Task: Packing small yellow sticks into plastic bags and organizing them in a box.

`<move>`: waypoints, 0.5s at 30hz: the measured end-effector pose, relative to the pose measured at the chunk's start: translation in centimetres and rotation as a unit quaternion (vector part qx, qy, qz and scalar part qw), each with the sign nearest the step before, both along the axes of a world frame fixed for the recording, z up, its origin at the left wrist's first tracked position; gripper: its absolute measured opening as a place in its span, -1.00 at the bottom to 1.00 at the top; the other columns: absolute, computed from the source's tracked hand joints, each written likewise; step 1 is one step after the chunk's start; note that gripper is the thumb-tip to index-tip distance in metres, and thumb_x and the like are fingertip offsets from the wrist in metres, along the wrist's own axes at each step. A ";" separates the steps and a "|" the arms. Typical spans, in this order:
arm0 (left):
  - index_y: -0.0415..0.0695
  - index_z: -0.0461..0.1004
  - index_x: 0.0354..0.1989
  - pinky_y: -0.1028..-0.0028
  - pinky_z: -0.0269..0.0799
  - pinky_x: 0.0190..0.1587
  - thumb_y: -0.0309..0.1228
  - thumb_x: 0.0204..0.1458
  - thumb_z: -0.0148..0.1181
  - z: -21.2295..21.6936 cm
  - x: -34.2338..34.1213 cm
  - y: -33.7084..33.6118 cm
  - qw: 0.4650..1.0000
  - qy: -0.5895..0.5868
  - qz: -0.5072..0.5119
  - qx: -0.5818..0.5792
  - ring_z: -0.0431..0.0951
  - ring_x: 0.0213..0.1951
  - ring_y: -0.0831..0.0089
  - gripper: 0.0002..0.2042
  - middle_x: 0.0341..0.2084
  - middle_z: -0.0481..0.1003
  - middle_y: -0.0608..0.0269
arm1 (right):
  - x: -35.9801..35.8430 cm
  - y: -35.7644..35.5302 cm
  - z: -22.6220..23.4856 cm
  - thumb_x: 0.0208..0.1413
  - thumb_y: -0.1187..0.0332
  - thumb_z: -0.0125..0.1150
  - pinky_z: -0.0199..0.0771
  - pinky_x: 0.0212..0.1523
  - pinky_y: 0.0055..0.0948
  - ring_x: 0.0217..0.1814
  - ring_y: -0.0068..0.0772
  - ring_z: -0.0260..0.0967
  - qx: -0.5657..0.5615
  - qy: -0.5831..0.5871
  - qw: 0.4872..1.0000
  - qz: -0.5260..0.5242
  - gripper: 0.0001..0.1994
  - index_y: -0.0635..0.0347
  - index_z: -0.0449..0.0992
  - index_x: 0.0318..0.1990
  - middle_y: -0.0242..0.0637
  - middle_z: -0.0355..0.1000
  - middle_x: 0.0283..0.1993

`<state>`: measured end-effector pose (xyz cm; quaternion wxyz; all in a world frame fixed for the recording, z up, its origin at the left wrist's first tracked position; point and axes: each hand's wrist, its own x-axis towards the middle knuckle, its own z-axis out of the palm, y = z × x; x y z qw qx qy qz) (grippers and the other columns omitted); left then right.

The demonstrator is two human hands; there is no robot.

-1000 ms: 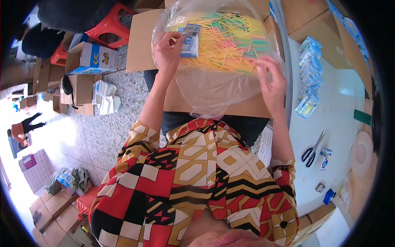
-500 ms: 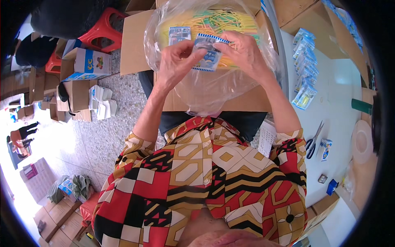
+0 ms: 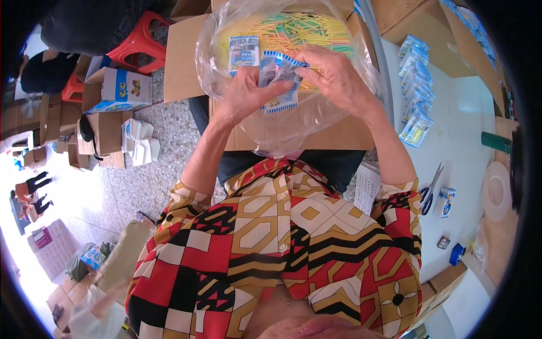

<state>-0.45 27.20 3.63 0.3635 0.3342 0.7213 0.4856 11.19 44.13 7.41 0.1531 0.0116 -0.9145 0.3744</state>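
Above an open cardboard box, both my hands grip one small clear packet with blue-and-white striped ends. My left hand pinches its left side, thumb lying across the front. At the upper right corner, my right hand has thumb and fingers closed on the film, which looks creased there. A second, similar packet lies flat beyond my left hand, on a heap of thin yellow, orange and green sticks. The sticks fill a large clear plastic bag lining the box.
On the white table to the right lie a row of filled packets, scissors, a small blue-and-white box and a blue object. Red stools, cartons and a person in pale clothing are on the left.
The held packet has tilted and become creased at the top, with my hands slightly lower. Someone in pale clothing has come into view at the lower left.
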 end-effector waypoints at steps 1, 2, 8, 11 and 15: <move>-0.21 0.54 -0.46 0.61 0.21 -0.57 -0.25 -0.10 0.27 -0.4 0.1 -0.1 1.000 0.001 0.000 0.000 0.29 -0.61 0.74 -0.76 -0.69 0.42 0.45 | 0.0 0.0 0.1 0.00 0.45 0.16 0.32 -0.05 -0.36 -0.11 -0.16 0.38 0.000 0.001 1.000 0.000 -0.79 0.35 0.42 -0.20 -0.08 0.43 -0.19; -0.22 0.53 -0.49 0.60 0.19 -0.58 -0.27 -0.10 0.27 -0.5 0.3 0.0 0.999 0.017 0.002 0.028 0.27 -0.63 0.74 -0.77 -0.72 0.39 0.45 | 0.0 -0.1 0.2 -0.02 0.46 0.17 0.33 -0.05 -0.37 -0.12 -0.17 0.38 0.003 -0.001 1.000 0.012 -0.78 0.34 0.41 -0.20 -0.11 0.43 -0.18; -0.25 0.53 -0.42 0.63 0.31 -0.50 -0.42 -0.12 0.27 0.2 2.3 0.5 0.987 -0.051 0.069 0.135 0.36 -0.58 0.73 -0.84 -0.63 0.46 0.42 | 0.1 -0.7 1.0 -0.11 0.51 0.22 0.36 -0.11 -0.46 -0.20 -0.32 0.38 -0.051 -0.007 0.999 -0.001 -0.70 0.24 0.41 -0.15 -0.25 0.43 -0.23; -0.25 0.52 -0.35 0.64 0.39 -0.43 -0.50 -0.14 0.28 0.8 2.9 0.4 0.974 -0.105 0.114 0.164 0.42 -0.52 0.72 -0.84 -0.54 0.50 0.38 | 0.5 -1.0 1.7 -0.15 0.52 0.26 0.37 -0.13 -0.50 -0.20 -0.40 0.38 -0.098 0.019 0.995 -0.025 -0.67 0.18 0.42 -0.15 -0.32 0.41 -0.22; -0.24 0.53 -0.34 0.65 0.41 -0.43 -0.52 -0.15 0.29 0.7 3.0 0.2 0.972 -0.094 0.135 0.165 0.44 -0.50 0.72 -0.83 -0.52 0.52 0.37 | 1.3 -1.0 1.6 -0.21 0.52 0.29 0.37 -0.12 -0.51 -0.17 -0.43 0.37 -0.020 0.061 0.997 -0.034 -0.65 0.13 0.45 -0.17 -0.34 0.36 -0.13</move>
